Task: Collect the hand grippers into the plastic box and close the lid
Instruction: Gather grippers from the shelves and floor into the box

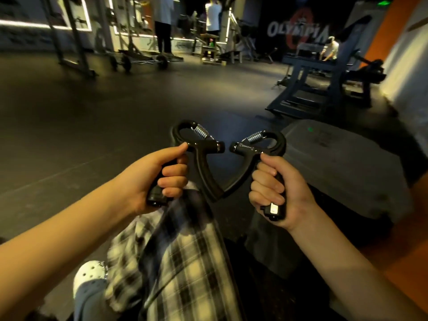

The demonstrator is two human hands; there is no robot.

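Near centre over the lap, left hand is clenched round one padded handle of the left gripper, a black R-shaped plastic hand gripper with a steel coil spring on top. Right hand is wrapped the same way round a handle of the right gripper, a matching black plastic one with a spring and a small white label at its base. Both grippers are held upright with the springs on the far side and the knobs facing each other, close but apart. Their free handles angle down and meet or cross low between the hands; can't tell if they touch. The grey translucent plastic box sits on the dark rubber floor to the right, just beyond the right hand. Its flat top looks like the lid in place, not sure, and no latch is visible. Step in hand, as I judge it: carry both grippers to the box. To do it well, pass one gripper across so one hand holds both, freeing the other to lift the lid. Swing right and low, and untangle the free handles first so they don't snag. Lay the grippers flat inside so the lid seats. Plaid trousers and a white perforated clog show below. A dark steel gym machine stands far right.
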